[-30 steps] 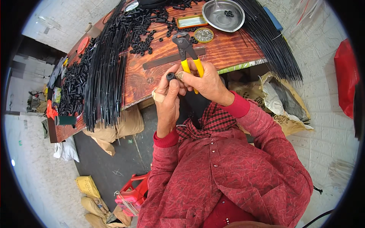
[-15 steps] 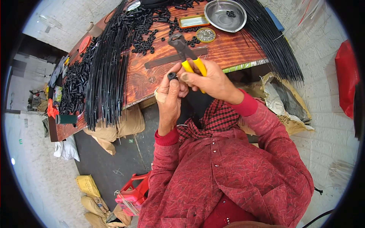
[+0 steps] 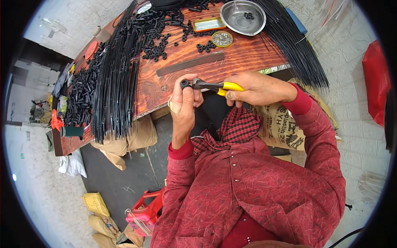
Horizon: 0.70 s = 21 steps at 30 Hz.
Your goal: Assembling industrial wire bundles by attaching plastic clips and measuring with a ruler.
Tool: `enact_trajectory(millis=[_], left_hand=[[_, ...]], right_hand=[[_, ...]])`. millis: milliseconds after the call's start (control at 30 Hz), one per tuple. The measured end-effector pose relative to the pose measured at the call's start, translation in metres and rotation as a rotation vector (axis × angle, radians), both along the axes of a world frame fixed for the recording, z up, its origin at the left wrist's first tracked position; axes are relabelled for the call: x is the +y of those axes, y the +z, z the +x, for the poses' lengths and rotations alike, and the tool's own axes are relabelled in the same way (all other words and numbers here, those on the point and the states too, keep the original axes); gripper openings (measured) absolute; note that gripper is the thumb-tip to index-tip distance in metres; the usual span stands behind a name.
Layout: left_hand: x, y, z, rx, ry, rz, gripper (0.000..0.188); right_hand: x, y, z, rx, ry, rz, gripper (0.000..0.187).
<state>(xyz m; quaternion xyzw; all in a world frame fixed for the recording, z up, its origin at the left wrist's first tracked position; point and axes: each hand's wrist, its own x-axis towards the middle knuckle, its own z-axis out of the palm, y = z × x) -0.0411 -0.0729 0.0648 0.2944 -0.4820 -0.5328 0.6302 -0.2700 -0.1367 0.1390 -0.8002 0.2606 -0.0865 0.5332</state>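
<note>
Left hand [image 3: 184, 105] pinches a small black part [image 3: 185, 83], round and open-centred at the visible end, between thumb and fingers, above the near edge of the bench [image 3: 252, 51]. Right hand [image 3: 258, 89] is wrapped round the yellow handles of the pincers [image 3: 210, 85]; their head lies beside the part, by the left thumb tip. Bite not resolved: cannot tell if the jaws grip anything. Judged good practice: brace the part firmly, keep the thumb tip clear of the cutting edges, line the head up squarely, squeeze evenly without twisting. Beyond, a flat dark bar [image 3: 190, 64] lies on the wood, then a loose cluster of black rings [image 3: 205, 47]. Containers, in order: round dish [image 3: 223, 46], spread with small shiny bits; rectangular tray [image 3: 209, 30], orange-rimmed, with thin silvery lengths laid lengthwise; metal bowl [image 3: 236, 20], mostly bare, a few black rings inside.
</note>
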Motion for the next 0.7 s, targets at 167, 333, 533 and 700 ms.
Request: enact_trajectory(millis=[167, 333, 533, 700], left_hand=[[0.001, 0.002, -0.004, -0.046, 0.057, 0.0, 0.033], [0.0, -0.002, -0.002, -0.026, 0.026, -0.028, 0.031], [0.001, -0.001, -0.003, -0.096, 0.079, -0.031, 0.031], [0.004, 0.004, -0.008, -0.2, 0.157, -0.004, 0.031]], right_hand=[[-0.006, 0.007, 0.0, 0.06, 0.028, 0.018, 0.026], [-0.013, 0.021, -0.001, 0.108, 0.106, 0.125, 0.028], [-0.015, 0.034, 0.003, 0.191, 0.087, 0.218, 0.033], [-0.013, 0.033, 0.009, 0.223, 0.07, 0.035, 0.028]])
